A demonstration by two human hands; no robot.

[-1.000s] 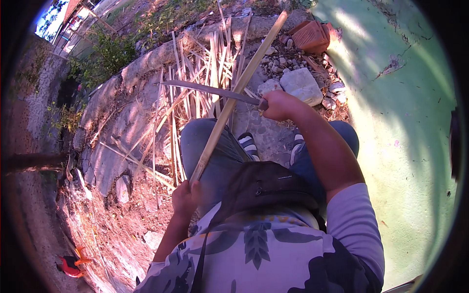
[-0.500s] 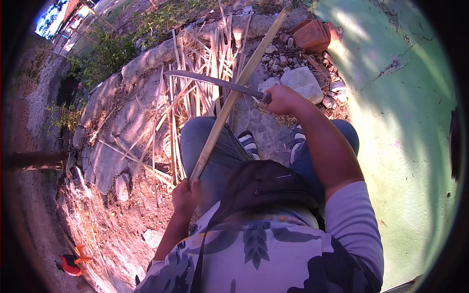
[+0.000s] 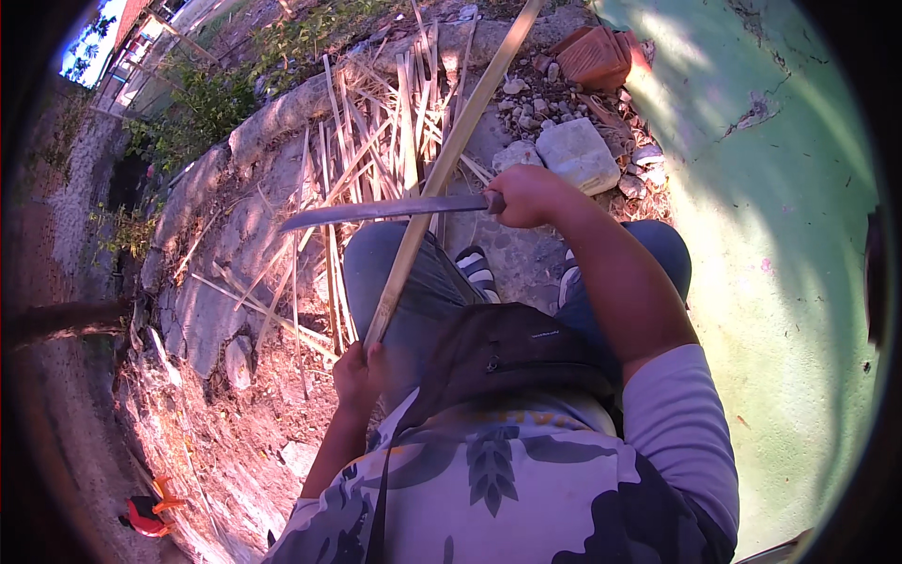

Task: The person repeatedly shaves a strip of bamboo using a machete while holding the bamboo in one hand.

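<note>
My left hand (image 3: 358, 376) is closed around the near end of a long, pale bamboo strip (image 3: 467, 122), which slants up and away to the right past my left knee. My right hand (image 3: 528, 195) grips the short handle of a machete (image 3: 376, 209). Its long, slightly curved blade points left and lies across the strip a little beyond my knee. Whether the edge bites into the strip cannot be made out. Beyond the blade, a heap of split bamboo strips (image 3: 409, 122) lies on the ground.
A whitish stone block (image 3: 578, 155) and orange-brown roof tiles (image 3: 592, 58) lie at the far right, among rubble. A green wall (image 3: 761, 282) runs along my right side. At the lower left is a red and black object (image 3: 146, 517). Green shrubs (image 3: 216, 103) grow at the far left.
The machete has slid along the bamboo strip toward me, its tip swinging down and left. My right hand has shifted slightly left and nearer. My left hand keeps its hold.
</note>
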